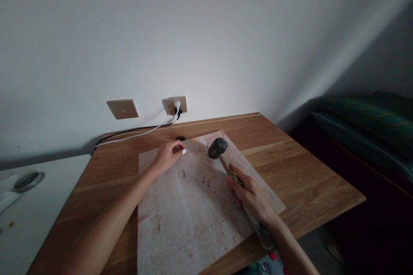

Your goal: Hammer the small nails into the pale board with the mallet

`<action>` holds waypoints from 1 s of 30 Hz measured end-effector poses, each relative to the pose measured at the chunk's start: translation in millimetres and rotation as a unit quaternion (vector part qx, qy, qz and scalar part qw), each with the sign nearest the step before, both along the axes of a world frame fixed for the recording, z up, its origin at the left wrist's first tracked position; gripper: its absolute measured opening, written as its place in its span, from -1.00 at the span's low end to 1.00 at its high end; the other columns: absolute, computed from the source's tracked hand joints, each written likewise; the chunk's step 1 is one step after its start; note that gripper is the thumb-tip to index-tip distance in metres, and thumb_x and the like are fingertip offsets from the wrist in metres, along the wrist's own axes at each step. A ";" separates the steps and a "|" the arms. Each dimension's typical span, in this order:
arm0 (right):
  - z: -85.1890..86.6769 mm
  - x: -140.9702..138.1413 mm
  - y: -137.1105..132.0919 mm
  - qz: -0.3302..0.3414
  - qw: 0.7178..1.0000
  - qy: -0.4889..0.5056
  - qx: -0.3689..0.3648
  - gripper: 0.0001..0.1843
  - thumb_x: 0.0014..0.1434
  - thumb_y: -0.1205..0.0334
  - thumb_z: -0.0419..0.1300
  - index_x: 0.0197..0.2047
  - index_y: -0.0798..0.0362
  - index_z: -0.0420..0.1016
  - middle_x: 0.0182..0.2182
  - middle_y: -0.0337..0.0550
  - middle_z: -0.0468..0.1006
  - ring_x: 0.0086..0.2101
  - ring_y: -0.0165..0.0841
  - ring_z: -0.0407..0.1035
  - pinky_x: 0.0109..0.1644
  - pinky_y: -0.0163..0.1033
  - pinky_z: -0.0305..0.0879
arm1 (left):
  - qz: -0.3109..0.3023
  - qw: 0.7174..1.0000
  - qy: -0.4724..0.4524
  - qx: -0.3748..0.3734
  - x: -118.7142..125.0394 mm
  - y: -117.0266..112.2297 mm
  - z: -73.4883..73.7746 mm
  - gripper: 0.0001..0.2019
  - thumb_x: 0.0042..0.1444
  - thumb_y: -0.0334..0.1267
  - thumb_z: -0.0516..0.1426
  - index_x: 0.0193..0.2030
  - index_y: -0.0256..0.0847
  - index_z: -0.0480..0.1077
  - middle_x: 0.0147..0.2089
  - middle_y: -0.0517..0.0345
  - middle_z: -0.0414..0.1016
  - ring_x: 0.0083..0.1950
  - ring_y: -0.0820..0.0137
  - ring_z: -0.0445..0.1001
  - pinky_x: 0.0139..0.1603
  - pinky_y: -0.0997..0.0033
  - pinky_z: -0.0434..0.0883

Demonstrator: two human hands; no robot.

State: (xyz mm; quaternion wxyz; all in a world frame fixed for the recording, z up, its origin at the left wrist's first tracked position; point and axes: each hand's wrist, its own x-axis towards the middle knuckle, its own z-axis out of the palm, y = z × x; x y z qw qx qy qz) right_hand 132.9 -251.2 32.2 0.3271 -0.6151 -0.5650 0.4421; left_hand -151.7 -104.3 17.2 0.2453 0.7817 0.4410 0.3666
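Note:
A pale, rust-stained board (180, 223) lies on a wooden table (306, 180). My right hand (250, 195) is wrapped round the wooden handle of a hammer (217, 148), whose dark head rests on the board's far part. My left hand (167, 155) is at the board's far left, its fingertips pinched together near a small white thing; what they hold is too small to make out. A few small nails (205, 179) stand or lie on the board between the two hands.
A wall socket (176, 105) with a white plug and cables sits behind the table, a blank plate (122, 108) beside it. A white surface (38, 206) with a round metal object adjoins at left. A dark bed with green cover (371, 124) stands at right.

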 end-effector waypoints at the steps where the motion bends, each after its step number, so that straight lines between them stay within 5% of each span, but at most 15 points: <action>1: 0.9 -0.3 -0.1 -0.001 1.000 0.002 0.001 -0.28 0.37 -0.10 0.07 0.42 0.19 0.28 -0.60 -0.40 0.30 -0.64 -0.42 0.23 -0.59 -0.35 0.18 | -0.001 1.000 0.002 0.000 0.0 -0.3 0.1 -0.93 0.16 -0.42 0.21 -0.28 -0.21 0.52 -0.34 0.20 0.61 -0.31 0.41 0.54 -0.23 0.47 0.38; 14: -6.2 0.1 2.2 -0.009 1.000 0.015 0.010 -0.28 0.35 -0.10 0.10 0.40 0.20 0.30 -0.61 -0.40 0.29 -0.65 -0.43 0.21 -0.61 -0.35 0.15 | -0.012 0.997 0.038 0.065 0.9 -2.7 -0.8 -0.84 0.15 -0.49 0.22 -0.24 -0.17 0.59 -0.25 0.14 0.65 -0.18 0.31 0.58 -0.07 0.35 0.42; 30: 10.1 -12.8 5.5 0.023 1.000 -0.006 -0.008 -0.24 0.34 -0.16 0.12 0.43 0.14 0.30 -0.54 -0.31 0.38 -0.63 -0.42 0.25 -0.60 -0.35 0.17 | 0.024 0.997 0.045 0.057 3.9 -3.1 -6.4 -0.75 0.07 -0.58 0.24 -0.17 -0.18 0.54 -0.24 0.12 0.63 -0.15 0.28 0.58 -0.02 0.29 0.45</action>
